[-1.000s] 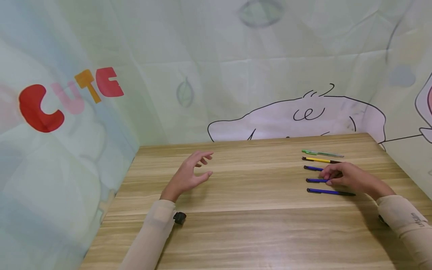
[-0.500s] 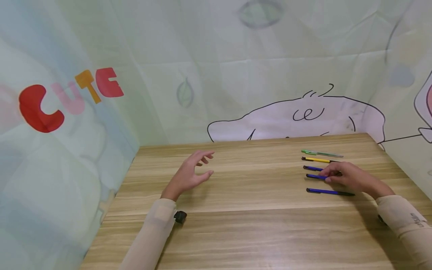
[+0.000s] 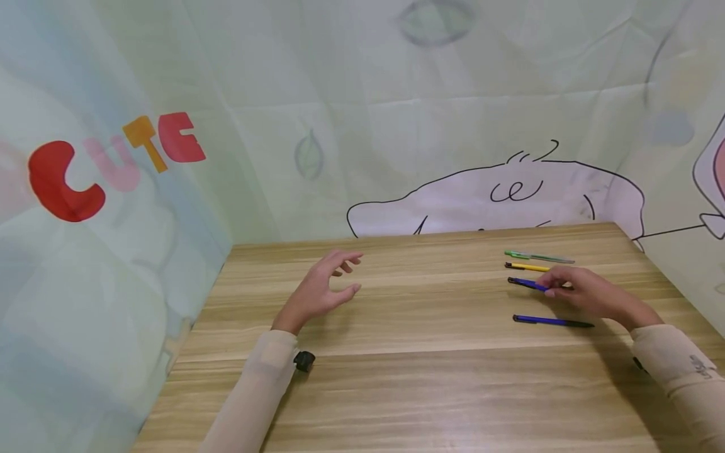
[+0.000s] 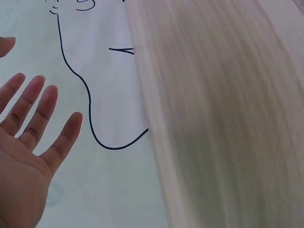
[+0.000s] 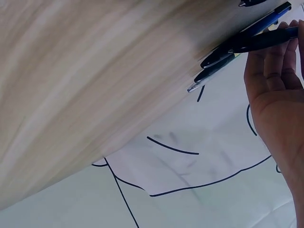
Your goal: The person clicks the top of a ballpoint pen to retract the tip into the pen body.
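My right hand pinches a blue pen with a dark grip between thumb and fingertips, raised over the table. In the right wrist view another blue pen lies just behind it; in the head view the two overlap. A yellow pen rests beyond them, partly covered by the fingers, and farthest back lies a green pen with a clear barrel. Nearer to me is one more blue pen. Over the table's left half, my left hand hovers with fingers spread loosely and nothing in it.
The wood-grain table meets a printed cloth backdrop along its back edge. A side cloth with the letters CUTE borders the left edge. Each wrist bears a small black device by its beige sleeve.
The right hand has lifted a blue pen out of the row and carried it back toward the blue pen behind it. A gap now shows before the nearest pen. The left hand has barely moved.
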Motion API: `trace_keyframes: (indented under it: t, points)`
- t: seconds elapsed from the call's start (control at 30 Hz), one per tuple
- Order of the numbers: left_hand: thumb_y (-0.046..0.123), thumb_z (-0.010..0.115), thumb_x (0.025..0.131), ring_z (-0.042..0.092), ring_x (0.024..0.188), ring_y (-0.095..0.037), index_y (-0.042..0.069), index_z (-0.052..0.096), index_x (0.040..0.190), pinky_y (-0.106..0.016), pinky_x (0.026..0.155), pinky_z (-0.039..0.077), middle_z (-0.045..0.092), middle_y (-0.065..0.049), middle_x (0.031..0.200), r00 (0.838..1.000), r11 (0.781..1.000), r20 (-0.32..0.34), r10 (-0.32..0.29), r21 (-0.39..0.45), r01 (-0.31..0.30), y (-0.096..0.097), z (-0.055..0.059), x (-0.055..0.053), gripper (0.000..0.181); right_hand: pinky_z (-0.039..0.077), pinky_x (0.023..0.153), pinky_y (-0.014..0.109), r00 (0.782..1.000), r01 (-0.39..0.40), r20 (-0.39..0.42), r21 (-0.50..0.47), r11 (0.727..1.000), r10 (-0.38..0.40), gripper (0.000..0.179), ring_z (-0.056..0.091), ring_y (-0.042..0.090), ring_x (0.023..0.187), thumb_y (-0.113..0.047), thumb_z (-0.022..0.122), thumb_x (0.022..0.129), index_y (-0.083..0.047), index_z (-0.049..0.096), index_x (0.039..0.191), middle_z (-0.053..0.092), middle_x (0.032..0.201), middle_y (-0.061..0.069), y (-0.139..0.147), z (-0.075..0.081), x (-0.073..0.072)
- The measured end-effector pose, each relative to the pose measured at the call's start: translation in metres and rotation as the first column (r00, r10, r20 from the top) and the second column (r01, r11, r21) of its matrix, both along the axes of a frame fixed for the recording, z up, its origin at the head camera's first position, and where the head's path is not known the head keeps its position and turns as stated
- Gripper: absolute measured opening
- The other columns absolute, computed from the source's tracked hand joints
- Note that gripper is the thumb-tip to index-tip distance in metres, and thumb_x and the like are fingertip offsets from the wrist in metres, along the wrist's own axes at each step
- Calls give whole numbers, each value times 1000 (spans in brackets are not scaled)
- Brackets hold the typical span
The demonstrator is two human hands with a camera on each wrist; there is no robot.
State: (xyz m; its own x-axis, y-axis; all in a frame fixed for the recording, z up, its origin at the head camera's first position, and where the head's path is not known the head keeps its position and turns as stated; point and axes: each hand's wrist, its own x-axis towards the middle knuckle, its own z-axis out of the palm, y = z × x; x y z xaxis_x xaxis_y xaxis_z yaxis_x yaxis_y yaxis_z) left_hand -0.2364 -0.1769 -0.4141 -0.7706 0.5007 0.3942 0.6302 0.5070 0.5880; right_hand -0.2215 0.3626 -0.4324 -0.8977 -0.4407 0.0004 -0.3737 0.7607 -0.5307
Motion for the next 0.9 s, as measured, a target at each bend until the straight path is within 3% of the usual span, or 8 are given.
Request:
trace_keyframes:
  t: [0.53, 0.9]
  points:
    - [21, 77, 89, 62, 108, -23, 18, 53, 145, -49, 92, 57, 62, -3, 127, 998, 999, -47, -31, 16, 32, 9, 11, -4, 61, 55, 76, 25, 992, -69, -114, -69, 995, 61, 13, 61, 4, 91, -5, 67, 97, -9, 71, 109, 69, 104, -1, -9, 8, 0]
    - [20, 76, 89, 62, 109, -28, 16, 53, 144, -53, 91, 56, 62, -8, 127, 994, 996, -75, -79, 38, 82, 25, 18, -10, 60, 55, 72, 27, 999, -2, -38, -87, 996, -1, 17, 64, 10, 95, -16, 63, 102, -7, 65, 117, 71, 108, 7, -22, 23, 4]
